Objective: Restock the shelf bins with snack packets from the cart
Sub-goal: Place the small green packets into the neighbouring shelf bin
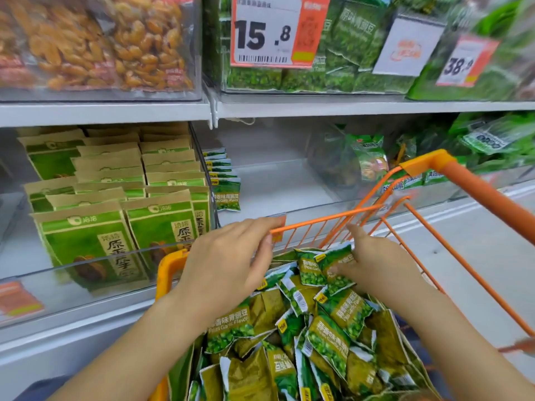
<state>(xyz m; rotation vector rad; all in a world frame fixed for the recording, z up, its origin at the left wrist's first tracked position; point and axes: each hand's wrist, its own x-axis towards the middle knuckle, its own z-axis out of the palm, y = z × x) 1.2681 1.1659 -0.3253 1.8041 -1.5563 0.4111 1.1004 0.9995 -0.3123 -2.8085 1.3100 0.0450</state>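
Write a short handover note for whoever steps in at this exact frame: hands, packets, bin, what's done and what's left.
Left hand: open, hovering over the cart's front rim, holding nothing.
Right hand: gripping a few green pea packets at the top of the pile in the cart.
Done: a short row of the same packets stands at the left end of the middle shelf bin.
Left: most of that bin is bare; the cart is still heaped with packets.

lighting: bright, even, soft white; shadows faint | glare: pale reflections hazed the clear bin fronts point(95, 264) | blur: top-right price tags point(466, 60) and green bags point(492, 134) smeared, centre packets point(330, 340) sharp | distortion: wide-angle bend, shelf edge point(104, 112) and cart rail point(489, 198) bowed near the borders
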